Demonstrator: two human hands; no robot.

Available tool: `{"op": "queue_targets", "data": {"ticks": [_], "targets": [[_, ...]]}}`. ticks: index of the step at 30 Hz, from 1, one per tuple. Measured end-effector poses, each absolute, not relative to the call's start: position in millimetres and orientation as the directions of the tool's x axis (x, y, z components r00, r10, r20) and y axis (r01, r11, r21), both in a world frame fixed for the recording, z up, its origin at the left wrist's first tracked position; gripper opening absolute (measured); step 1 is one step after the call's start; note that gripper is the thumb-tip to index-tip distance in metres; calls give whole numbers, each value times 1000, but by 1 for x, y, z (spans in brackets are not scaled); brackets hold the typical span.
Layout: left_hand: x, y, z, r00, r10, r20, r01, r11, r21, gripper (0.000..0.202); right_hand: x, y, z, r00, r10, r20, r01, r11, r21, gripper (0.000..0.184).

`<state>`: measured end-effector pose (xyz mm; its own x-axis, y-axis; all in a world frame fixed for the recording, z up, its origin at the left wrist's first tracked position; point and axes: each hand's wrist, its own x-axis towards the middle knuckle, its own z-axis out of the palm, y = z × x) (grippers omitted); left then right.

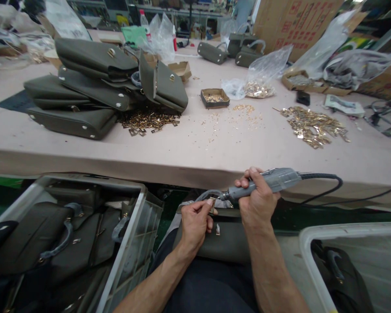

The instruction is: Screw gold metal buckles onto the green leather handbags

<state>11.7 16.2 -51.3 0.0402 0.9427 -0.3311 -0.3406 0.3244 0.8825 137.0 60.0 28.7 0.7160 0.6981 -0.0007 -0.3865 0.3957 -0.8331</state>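
My right hand (258,195) closed round grey power screwdriver (285,179); my left hand (193,221) pinching small metal fitting (212,205) at bit (218,198), above olive bag (231,241) on lap (211,284).

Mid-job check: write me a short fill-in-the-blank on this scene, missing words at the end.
1. The corded power tool is held in the ____ grip.
2. In this view, the bag stack lies to the ____ of the small open tray.
3. The printing on the tall carton is colored ____.

Missing words: right; left; red.
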Motion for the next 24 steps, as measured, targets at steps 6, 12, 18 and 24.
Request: {"op": "queue_targets", "data": {"ticks": [6,12,18,24], "targets": [[13,16,-50,35,942,-332,-329,325,887,36,127,55,40,708,699,104,-317,446,-837,18],[12,16,-49,31,947,-321,-289,316,904,37,117,49,45,641,729,240,-220,474,-852,14],[12,16,-48,36,941,-335,-262,333,906,36,112,43,44,514,797,319,-147,448,-882,14],[11,15,-47,35,942,-332,-248,330,911,35,111,39,41,396,840,372,-54,426,-903,15]]}}
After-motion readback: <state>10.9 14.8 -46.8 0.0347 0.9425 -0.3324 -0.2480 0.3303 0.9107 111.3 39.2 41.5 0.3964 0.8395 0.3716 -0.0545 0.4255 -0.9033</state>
